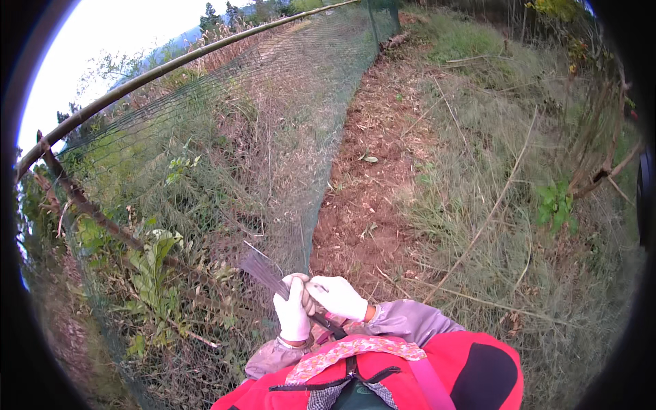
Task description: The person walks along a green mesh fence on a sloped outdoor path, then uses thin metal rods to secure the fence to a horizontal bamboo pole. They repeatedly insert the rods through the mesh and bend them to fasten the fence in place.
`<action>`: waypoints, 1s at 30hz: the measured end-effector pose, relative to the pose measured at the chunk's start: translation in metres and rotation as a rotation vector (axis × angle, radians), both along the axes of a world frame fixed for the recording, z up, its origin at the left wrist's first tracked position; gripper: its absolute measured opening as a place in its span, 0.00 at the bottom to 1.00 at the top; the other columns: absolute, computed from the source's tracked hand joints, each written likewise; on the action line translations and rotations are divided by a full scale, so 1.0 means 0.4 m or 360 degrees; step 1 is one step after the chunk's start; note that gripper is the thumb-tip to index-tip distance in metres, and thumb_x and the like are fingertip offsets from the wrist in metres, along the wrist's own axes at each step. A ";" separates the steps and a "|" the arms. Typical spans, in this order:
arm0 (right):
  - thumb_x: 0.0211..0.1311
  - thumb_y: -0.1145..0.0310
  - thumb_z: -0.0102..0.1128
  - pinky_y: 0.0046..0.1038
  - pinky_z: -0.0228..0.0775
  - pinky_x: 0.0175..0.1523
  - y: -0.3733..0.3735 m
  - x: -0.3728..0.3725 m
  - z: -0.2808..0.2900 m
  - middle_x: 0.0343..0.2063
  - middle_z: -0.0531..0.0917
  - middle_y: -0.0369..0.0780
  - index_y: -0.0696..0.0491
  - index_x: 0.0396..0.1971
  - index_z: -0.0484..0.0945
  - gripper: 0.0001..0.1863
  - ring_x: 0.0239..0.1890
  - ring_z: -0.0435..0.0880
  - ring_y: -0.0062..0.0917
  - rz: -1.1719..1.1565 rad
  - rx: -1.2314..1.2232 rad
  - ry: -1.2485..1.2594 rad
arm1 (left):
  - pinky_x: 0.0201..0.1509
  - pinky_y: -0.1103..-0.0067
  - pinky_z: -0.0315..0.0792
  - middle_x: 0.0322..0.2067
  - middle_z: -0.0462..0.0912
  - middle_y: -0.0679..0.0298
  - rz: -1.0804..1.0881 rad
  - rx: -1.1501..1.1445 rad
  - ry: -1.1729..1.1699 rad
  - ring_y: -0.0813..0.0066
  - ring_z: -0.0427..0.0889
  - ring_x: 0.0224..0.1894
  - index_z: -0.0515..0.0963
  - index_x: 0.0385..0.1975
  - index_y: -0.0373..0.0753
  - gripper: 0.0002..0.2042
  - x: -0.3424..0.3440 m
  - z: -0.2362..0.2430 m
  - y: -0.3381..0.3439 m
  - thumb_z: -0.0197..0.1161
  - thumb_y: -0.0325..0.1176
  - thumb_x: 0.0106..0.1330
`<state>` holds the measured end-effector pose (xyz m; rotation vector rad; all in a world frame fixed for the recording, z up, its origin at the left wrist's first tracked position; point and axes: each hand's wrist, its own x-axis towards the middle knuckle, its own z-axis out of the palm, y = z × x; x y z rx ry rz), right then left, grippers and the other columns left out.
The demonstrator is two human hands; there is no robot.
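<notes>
White gloves cover both of my hands, which meet low in the middle of the view. My left hand (294, 313) is closed around a bundle of thin dark wire strands (263, 272). The strands fan out toward the upper left, and one paler strand sticks out from the rest. The bundle's dark lower end shows below the hands. Beside it, my right hand (339, 298) is closed with its fingertips against the left hand's fingers. What those fingertips pinch is hidden. Just beyond the hands stands a green mesh net (318, 171).
A long bamboo pole (137, 83) runs along the net's top, with a slanting wooden post (89, 205) at the left. Bare reddish soil (372, 184) follows the net's foot. Dry grass and a long thin stick (492, 212) lie to the right; leafy plants (157, 266) grow at left.
</notes>
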<state>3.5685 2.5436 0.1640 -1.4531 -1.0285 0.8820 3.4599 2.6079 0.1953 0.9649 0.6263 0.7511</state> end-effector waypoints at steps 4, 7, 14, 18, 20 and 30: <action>0.65 0.61 0.51 0.33 0.68 0.31 0.117 0.060 0.004 0.22 0.77 0.46 0.55 0.31 0.77 0.13 0.24 0.77 0.37 -0.0056 -0.0013 -0.0246 | 0.11 0.85 0.46 0.10 0.57 0.77 -0.0001 -0.0019 0.0057 0.89 0.51 0.09 0.72 0.34 0.36 0.09 0.059 0.016 0.131 0.52 0.36 0.70; 0.65 0.61 0.51 0.33 0.66 0.29 0.198 0.103 0.005 0.20 0.76 0.46 0.56 0.30 0.76 0.13 0.21 0.73 0.37 -0.0028 -0.0090 -0.0320 | 0.12 0.88 0.48 0.12 0.62 0.78 0.0223 0.0277 0.0249 0.92 0.57 0.11 0.76 0.36 0.35 0.08 0.085 0.055 0.244 0.53 0.32 0.69; 0.66 0.58 0.51 0.29 0.64 0.28 0.271 0.193 -0.017 0.17 0.73 0.39 0.57 0.29 0.75 0.16 0.20 0.71 0.24 -0.0182 -0.0055 -0.0078 | 0.20 0.87 0.51 0.16 0.65 0.78 0.0217 0.0830 0.0571 0.91 0.60 0.17 0.79 0.38 0.35 0.07 0.134 0.227 0.535 0.55 0.28 0.66; 0.66 0.59 0.51 0.25 0.62 0.28 0.299 0.246 -0.015 0.16 0.72 0.35 0.57 0.25 0.75 0.17 0.20 0.68 0.17 -0.0115 -0.0137 0.0154 | 0.28 0.81 0.64 0.21 0.75 0.68 0.0390 0.1545 0.0913 0.80 0.70 0.21 0.78 0.40 0.35 0.08 0.182 0.349 0.626 0.56 0.28 0.63; 0.67 0.60 0.50 0.23 0.60 0.28 0.321 0.272 -0.009 0.15 0.70 0.34 0.56 0.24 0.74 0.16 0.20 0.65 0.16 -0.0020 -0.0178 0.0324 | 0.31 0.75 0.70 0.23 0.77 0.52 0.0625 0.1924 0.1122 0.61 0.78 0.23 0.77 0.40 0.37 0.09 0.199 0.404 0.636 0.57 0.28 0.62; 0.66 0.59 0.51 0.31 0.64 0.29 0.371 0.382 0.032 0.18 0.73 0.43 0.57 0.26 0.74 0.16 0.20 0.71 0.29 0.0275 0.0190 -0.0117 | 0.36 0.62 0.75 0.27 0.81 0.51 0.1210 0.2805 0.2165 0.50 0.81 0.32 0.77 0.34 0.42 0.06 0.304 0.669 0.934 0.54 0.32 0.61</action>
